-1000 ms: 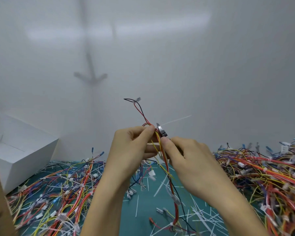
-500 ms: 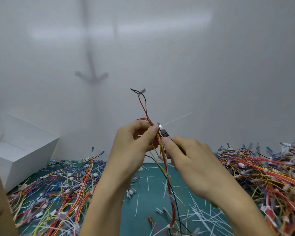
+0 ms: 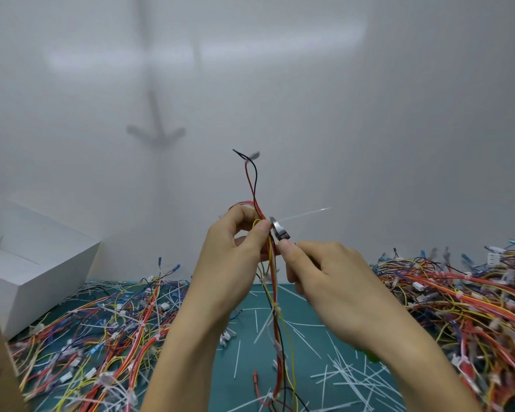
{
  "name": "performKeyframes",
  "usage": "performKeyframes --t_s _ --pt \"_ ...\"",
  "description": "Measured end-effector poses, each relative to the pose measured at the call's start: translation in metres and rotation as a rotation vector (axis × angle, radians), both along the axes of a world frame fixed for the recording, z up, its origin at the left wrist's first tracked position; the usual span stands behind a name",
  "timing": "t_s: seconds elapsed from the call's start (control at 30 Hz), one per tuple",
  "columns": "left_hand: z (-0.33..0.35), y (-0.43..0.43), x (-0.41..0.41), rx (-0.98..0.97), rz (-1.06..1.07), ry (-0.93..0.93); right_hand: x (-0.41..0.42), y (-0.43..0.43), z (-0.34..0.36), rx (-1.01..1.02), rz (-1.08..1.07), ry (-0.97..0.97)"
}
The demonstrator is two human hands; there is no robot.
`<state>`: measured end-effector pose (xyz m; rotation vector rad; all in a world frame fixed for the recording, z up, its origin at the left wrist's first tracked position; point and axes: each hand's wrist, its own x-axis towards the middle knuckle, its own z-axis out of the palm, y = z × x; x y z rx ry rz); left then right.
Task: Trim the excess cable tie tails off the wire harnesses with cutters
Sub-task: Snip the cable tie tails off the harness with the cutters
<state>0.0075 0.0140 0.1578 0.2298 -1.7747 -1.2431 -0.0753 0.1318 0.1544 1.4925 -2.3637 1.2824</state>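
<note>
My left hand (image 3: 235, 254) pinches a wire harness (image 3: 275, 295) of red, yellow and black wires and holds it upright above the table. Its top end (image 3: 250, 162) sticks up past my fingers. My right hand (image 3: 324, 278) grips small cutters (image 3: 278, 231); the metal jaws sit right beside my left fingertips, at the base of a thin white cable tie tail (image 3: 304, 215) that juts out to the right. Whether the jaws are closed on the tail cannot be told. More white ties wrap the harness lower down.
Heaps of colourful harnesses lie at the left (image 3: 101, 337) and right (image 3: 458, 298) of a green mat (image 3: 250, 346). Cut white tie tails (image 3: 348, 379) litter the mat. A white box (image 3: 33, 269) stands at the far left, a white wall behind.
Both hands lifted the harness slightly and its top end swung more upright. The cutter jaws stayed at the tie tail, which still juts right.
</note>
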Motion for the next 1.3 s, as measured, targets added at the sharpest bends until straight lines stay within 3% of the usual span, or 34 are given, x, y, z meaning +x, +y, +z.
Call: performKeyframes --t_s 0.4,1.3 --pt "0.0002 0.0002 0.0019 -0.018 -0.042 0.031 -0.0069 -0.0007 0.0009 -0.016 0.139 -0.226" --pt "0.0034 -0.0053 0.0099 -0.045 -0.017 -0.005 -0.0034 -0.0004 -0.0007 -0.005 0.148 -0.173"
